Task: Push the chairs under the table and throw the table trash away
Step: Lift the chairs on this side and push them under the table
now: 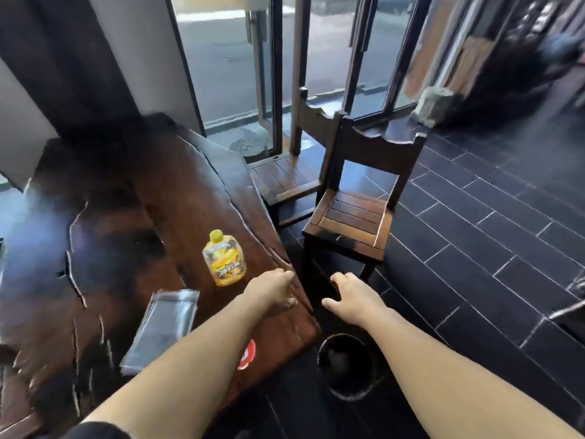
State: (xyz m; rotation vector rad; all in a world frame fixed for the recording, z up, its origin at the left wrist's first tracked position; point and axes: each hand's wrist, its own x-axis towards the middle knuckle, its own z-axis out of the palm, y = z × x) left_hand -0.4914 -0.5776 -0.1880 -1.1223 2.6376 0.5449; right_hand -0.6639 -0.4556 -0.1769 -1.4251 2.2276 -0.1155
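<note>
Both hands, left [272, 293] and right [351, 299], are held spread and empty near the chair [351, 217], standing beside the table [158, 191]; it is judged heavy and stiff, best gripped by the backrest.

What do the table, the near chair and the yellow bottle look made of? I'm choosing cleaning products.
Table: looks like a dark solid wood slab with a glossy finish; the irregular edge, cracks and window glare suggest that.
Near chair: dark stained wood, with a slatted seat and visible grain.
Yellow bottle: probably clear plastic with a printed yellow label and yellow cap.
</note>
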